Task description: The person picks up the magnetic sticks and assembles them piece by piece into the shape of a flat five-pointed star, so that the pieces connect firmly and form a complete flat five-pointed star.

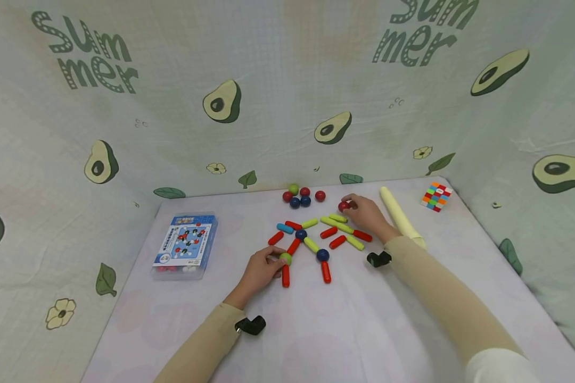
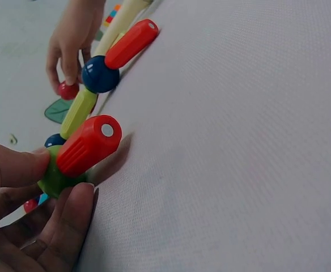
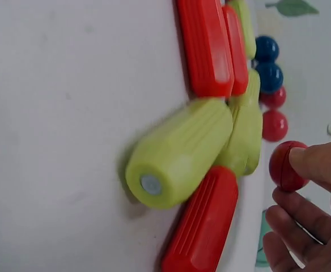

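Note:
My left hand [image 1: 263, 266] pinches a green ball [image 2: 53, 173] between thumb and fingers. A red rod [image 2: 90, 146] sticks out of that ball towards me, its round metal end showing. Another red rod [image 1: 294, 246] links the green ball to a dark blue ball [image 1: 301, 234], and a yellow-green rod [image 1: 311, 244] runs on to a second blue ball [image 1: 322, 255] with a red rod [image 1: 326, 272] below it. Farther back on the right, my right hand [image 1: 366, 214] holds a red ball [image 3: 287, 165] between thumb and fingertips.
Loose red and yellow-green rods [image 1: 354, 242] lie between the hands. Several balls [image 1: 305, 201] stand grouped at the back. A boxed kit [image 1: 186, 246] is at left. A rolled pale yellow tube [image 1: 397, 213] and a colourful puzzle cube [image 1: 436, 197] lie right of the right hand.

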`<state>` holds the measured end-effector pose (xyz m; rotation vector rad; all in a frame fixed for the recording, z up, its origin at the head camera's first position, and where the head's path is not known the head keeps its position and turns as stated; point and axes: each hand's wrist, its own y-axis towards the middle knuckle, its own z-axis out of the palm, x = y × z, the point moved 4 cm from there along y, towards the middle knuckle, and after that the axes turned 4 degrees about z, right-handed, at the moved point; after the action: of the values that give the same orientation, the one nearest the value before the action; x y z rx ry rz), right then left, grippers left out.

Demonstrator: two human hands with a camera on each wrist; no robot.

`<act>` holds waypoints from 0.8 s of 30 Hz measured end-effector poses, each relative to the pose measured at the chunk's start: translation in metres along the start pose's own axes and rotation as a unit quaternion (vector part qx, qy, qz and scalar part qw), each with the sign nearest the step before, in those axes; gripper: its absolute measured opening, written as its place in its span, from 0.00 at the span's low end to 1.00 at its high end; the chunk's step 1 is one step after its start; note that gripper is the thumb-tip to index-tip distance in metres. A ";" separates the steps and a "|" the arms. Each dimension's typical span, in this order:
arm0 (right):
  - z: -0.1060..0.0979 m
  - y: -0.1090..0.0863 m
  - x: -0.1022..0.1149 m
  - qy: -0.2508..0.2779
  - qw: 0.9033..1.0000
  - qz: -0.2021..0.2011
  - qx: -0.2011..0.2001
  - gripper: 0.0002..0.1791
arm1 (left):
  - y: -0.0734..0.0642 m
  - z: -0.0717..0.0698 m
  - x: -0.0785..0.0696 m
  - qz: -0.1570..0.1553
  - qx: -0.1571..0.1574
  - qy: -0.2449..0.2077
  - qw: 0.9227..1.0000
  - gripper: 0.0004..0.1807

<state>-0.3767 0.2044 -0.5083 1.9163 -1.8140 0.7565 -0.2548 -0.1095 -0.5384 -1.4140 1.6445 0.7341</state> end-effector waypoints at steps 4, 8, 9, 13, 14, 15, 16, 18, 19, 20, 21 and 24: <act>0.000 -0.017 0.012 -0.006 1.000 -0.028 0.010 0.21 | 0.000 0.000 0.000 0.001 0.000 0.001 1.000 0.14; 0.005 -0.036 0.024 -0.012 0.998 -0.056 0.018 0.21 | -0.001 -0.001 0.001 0.004 0.002 -0.001 1.000 0.15; 0.007 -0.041 0.026 -0.011 0.998 -0.062 0.021 0.21 | -0.001 -0.001 0.001 0.004 0.002 -0.001 1.000 0.15; 0.015 -0.060 0.038 -0.008 0.995 -0.094 0.028 0.20 | -0.002 -0.002 0.001 0.005 0.004 -0.004 1.000 0.14; 0.018 -0.065 0.041 -0.007 0.994 -0.103 0.030 0.20 | -0.002 -0.002 0.001 0.005 0.004 -0.005 1.000 0.14; 0.020 -0.069 0.045 -0.007 0.993 -0.113 0.030 0.20 | -0.002 -0.002 0.001 0.005 0.005 -0.006 1.000 0.14; 0.023 -0.074 0.048 -0.009 0.992 -0.124 0.031 0.20 | -0.002 -0.002 0.001 0.005 0.005 -0.007 1.000 0.14; 0.028 -0.085 0.055 -0.008 0.989 -0.146 0.036 0.20 | -0.001 -0.002 0.002 0.006 0.006 -0.009 1.000 0.14; 0.031 -0.090 0.057 -0.009 0.987 -0.156 0.037 0.20 | -0.001 -0.002 0.002 0.004 0.005 -0.011 1.000 0.13; 0.034 -0.094 0.060 -0.012 0.985 -0.167 0.036 0.20 | 0.000 -0.002 0.002 0.002 0.005 -0.012 1.000 0.13; 0.036 -0.099 0.063 -0.014 0.983 -0.177 0.038 0.20 | 0.000 -0.002 0.002 0.000 0.005 -0.012 1.000 0.13; 0.045 -0.113 0.069 -0.024 0.978 -0.206 0.036 0.21 | 0.000 -0.002 0.002 -0.007 0.003 -0.009 1.000 0.14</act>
<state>-0.2581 0.1316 -0.4912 2.2720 -1.3579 0.6411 -0.2554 -0.1122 -0.5388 -1.4100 1.6197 0.7314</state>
